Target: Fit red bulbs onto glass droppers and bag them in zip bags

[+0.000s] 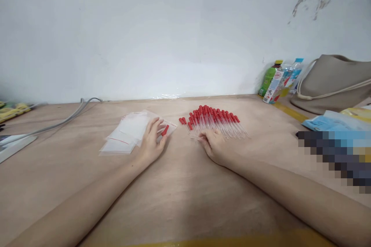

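My left hand (152, 141) curls loosely by a red bulb (165, 130), hold uncertain; clear bags (127, 129) at its 9 o'clock. My right hand (214, 144) pinches a clear stem (194, 136), droppers (215, 115) at its 12 o'clock. Pinch lightly: stems may snap.

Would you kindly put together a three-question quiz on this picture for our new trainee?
1. Multiple choice: which hand is nearer the main pile of red-topped droppers?
A) left
B) right

2. True or false: in the picture, the clear flat bags lie to the left of that pile.

3. Fill in the blank: the green bottle by the wall has a ____ cap.

Key:
1. B, the right hand.
2. True.
3. Yellow.
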### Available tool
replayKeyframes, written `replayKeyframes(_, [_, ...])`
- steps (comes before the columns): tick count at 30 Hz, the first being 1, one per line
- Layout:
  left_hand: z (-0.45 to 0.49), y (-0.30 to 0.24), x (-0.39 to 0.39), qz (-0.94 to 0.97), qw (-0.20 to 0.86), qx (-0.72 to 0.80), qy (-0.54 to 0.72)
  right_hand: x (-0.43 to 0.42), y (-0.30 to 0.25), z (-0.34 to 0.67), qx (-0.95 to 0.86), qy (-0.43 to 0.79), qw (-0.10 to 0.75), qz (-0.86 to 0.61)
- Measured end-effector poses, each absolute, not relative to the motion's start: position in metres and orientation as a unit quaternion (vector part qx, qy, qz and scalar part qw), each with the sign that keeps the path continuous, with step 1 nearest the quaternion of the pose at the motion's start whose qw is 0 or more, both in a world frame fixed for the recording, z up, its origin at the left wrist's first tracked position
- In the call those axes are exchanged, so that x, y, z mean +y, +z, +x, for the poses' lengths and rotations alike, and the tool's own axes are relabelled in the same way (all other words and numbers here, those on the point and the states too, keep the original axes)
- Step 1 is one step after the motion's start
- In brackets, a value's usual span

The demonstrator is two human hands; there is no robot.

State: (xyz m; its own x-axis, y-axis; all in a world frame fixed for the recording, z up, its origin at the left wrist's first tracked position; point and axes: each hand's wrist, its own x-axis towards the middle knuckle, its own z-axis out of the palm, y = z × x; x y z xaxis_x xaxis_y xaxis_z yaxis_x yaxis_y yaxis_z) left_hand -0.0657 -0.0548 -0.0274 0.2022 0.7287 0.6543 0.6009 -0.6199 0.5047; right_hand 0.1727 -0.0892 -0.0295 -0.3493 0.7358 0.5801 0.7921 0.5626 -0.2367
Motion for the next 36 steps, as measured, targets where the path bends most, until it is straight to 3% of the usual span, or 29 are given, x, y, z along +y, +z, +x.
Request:
replayKeyframes(3, [-0.050, -0.026, -0.070, 0.805, 0.074, 0.426, 0.406, -0.089, -0.035, 0.184, -0.825, -0.017, 0.367, -0.430])
replayKeyframes(11, [-0.033, -0.025, -0.088, 0.815, 0.188, 0.433, 0.336, -0.095, -0.031, 0.178, -0.851, -0.035, 0.356, -0.385])
replayKeyframes(25, [-0.031, -0.027, -0.086, 0.791, 0.280, 0.407, 0.362, -0.095, -0.029, 0.175, -0.858, 0.046, 0.348, -0.374])
replayKeyframes(31, [-0.033, -0.023, -0.090, 0.812, 0.270, 0.372, 0.361, -0.096, -0.024, 0.178, -0.869, 0.079, 0.321, -0.368])
replayKeyframes(36, [-0.036, -0.023, -0.096, 0.843, 0.235, 0.373, 0.308, -0.098, -0.019, 0.181, -0.891, 0.038, 0.278, -0.356])
